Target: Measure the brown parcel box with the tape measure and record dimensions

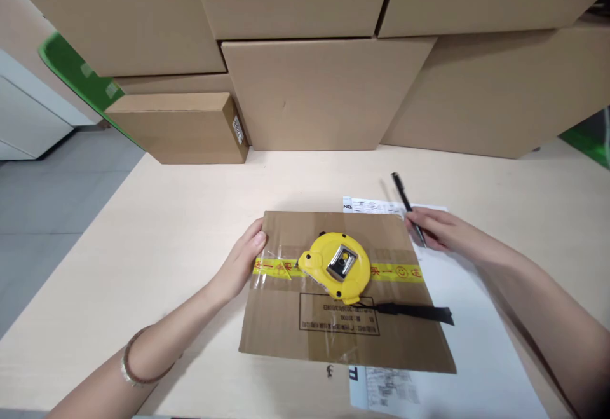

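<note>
A flat cardboard box (286,317) sealed with yellow tape lies on the pale table (166,228). On top of it rests a yellow tape measure (337,267) with a black strap trailing to the right. My left hand (243,259) presses against the box's left edge, fingers together. My right hand (436,228) is at the box's far right corner and holds a black pen (406,204) that points up and away. A white printed sheet (457,330) lies under the box and under my right forearm.
Large cardboard boxes (324,88) are stacked along the back of the table, with a smaller one (176,126) at the left. The table's left edge drops to a grey floor (42,203).
</note>
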Demonstrator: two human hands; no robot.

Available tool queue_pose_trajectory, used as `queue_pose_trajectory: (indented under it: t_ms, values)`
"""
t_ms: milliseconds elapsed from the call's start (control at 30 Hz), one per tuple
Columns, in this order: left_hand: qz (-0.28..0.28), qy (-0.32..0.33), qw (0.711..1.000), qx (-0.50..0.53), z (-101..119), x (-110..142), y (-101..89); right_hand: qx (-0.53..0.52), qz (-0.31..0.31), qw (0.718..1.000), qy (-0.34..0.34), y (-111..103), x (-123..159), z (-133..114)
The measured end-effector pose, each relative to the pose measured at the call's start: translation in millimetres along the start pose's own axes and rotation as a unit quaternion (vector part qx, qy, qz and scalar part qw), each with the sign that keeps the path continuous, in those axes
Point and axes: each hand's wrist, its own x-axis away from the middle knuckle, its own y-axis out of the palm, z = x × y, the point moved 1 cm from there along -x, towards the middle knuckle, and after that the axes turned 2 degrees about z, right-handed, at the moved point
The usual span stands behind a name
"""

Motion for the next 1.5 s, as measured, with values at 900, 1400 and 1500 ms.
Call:
queue_pose_trajectory:
  t_ms: [900,1400,1500]
  values:
    - [0.027,-0.037,0.999,-0.006,2,-2,1.0,-0.028,0.016,0.999,-0.018,0,-17,23]
    - [0.014,-0.004,0.999,-0.038,2,-2,-1.2,0.004,0.025,0.999,-0.034,3,-17,22]
    - [0.012,-0.005,1.0,-0.027,1,-2,-1.2,0.024,0.032,0.999,-0.03,4,-16,22]
